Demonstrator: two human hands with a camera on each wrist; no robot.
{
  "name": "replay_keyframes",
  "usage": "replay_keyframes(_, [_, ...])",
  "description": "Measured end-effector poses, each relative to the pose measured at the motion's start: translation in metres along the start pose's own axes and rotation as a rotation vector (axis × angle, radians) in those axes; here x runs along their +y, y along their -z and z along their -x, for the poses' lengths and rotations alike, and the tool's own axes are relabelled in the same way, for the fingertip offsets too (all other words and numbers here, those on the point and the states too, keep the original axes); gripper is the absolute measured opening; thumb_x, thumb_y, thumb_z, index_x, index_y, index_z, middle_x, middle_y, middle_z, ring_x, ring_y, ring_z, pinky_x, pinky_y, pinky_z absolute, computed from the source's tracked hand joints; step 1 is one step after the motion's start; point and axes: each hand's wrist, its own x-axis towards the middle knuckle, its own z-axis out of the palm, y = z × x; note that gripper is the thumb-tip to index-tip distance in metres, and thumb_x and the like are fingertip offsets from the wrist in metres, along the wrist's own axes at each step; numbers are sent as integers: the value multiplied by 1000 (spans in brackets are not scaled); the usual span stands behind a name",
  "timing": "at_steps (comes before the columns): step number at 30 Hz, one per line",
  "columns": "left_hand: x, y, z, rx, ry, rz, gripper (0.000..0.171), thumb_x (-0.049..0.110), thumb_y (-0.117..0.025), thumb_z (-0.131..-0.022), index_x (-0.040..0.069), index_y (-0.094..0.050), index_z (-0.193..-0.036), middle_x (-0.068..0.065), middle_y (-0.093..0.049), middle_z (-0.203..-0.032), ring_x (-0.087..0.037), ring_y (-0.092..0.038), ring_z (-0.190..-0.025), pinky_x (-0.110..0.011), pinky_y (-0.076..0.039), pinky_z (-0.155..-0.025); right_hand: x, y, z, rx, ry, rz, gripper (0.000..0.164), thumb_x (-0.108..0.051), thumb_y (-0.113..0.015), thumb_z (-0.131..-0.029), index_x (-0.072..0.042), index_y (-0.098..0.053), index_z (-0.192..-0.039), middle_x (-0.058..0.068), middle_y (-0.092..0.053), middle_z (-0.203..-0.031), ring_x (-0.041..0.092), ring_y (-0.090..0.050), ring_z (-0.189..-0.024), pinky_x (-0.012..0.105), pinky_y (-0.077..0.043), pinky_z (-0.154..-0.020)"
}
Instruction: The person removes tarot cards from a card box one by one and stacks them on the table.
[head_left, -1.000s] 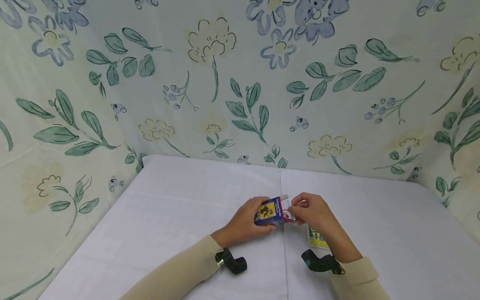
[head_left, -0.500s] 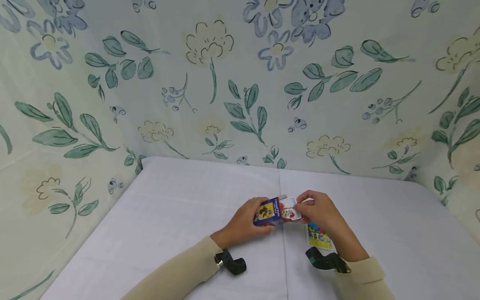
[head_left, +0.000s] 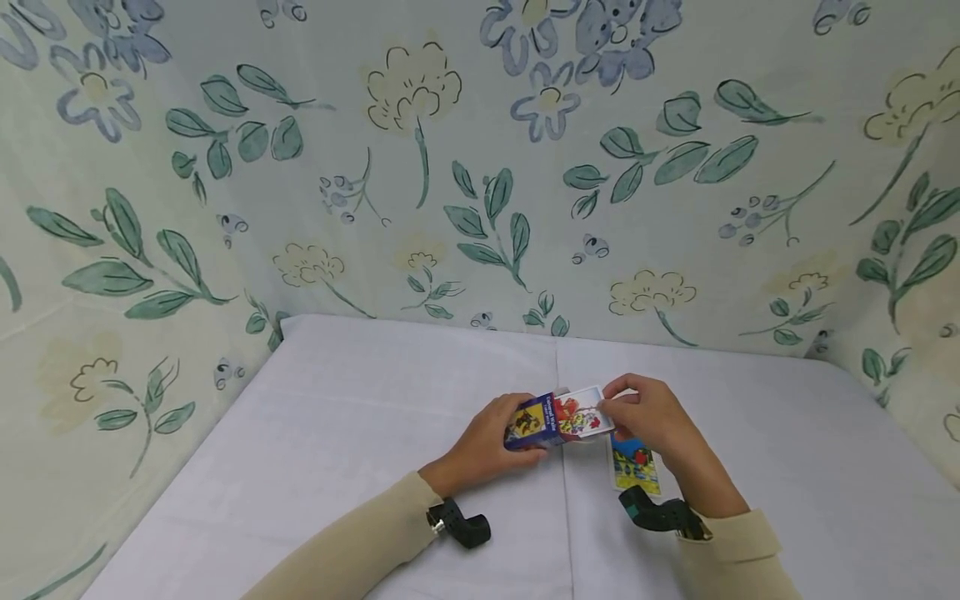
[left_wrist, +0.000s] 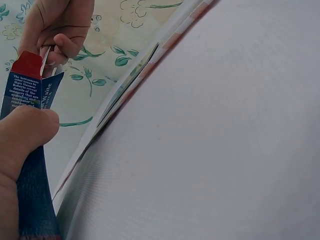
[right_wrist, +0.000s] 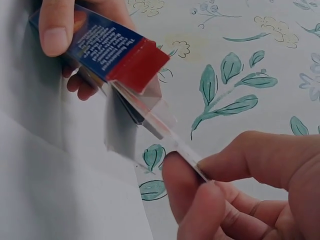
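My left hand (head_left: 480, 442) grips a dark blue tarot card box (head_left: 528, 423) with a yellow picture panel, held tilted over the table. Its thumb lies across the box's side in the left wrist view. From the open right end, where a red flap (right_wrist: 145, 67) stands out, a white-bordered picture card (head_left: 583, 412) sticks out, its other end hidden inside. Thumb and fingers of my right hand (head_left: 648, 414) pinch the card's outer edge; edge-on, it looks thin in the right wrist view. Another picture card (head_left: 636, 473), blue and yellow, lies on the table below the right hand.
A white cloth covers the table (head_left: 360, 392), with a crease running front to back near the middle. Floral fabric (head_left: 420, 250) hangs behind and at both sides. Black wrist cameras (head_left: 467, 527) are strapped over the beige sleeves.
My right hand has moved right, away from the box, sliding the card further out so more of its picture shows. The left hand keeps the box nearly in place.
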Motion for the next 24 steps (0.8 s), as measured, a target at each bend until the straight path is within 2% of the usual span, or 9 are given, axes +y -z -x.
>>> replay_keyframes(7, [-4,2,1,25,-32,-9,73,45,-74,-82,16,-41,-140,-1,-52,-130,-9,-50,-109,-27,-45,-91,-1,4,-2,18,8,-10,31,-20,-66,-89,0,-56,-110,19,-67,-99,25,-62,-69,31,-55,-65])
replay_keyframes(18, [-1,-1,0,8,-9,-1,73,44,-74,-82,15,-41,-141,-1,-52,-130,-10,-49,-108,-28,-45,-91,4,15,1,18,30,7,33,-21,-65,-91,1,-54,-114,23,-65,-106,24,-61,-76,30,-54,-68])
replay_keyframes(24, [-1,-2,1,5,-3,-3,73,43,-74,-82,16,-40,-141,-1,-51,-130,-10,-49,-110,-29,-46,-92,7,21,1,37,13,6,34,-19,-63,-91,1,-54,-117,26,-64,-110,26,-64,-79,32,-56,-70])
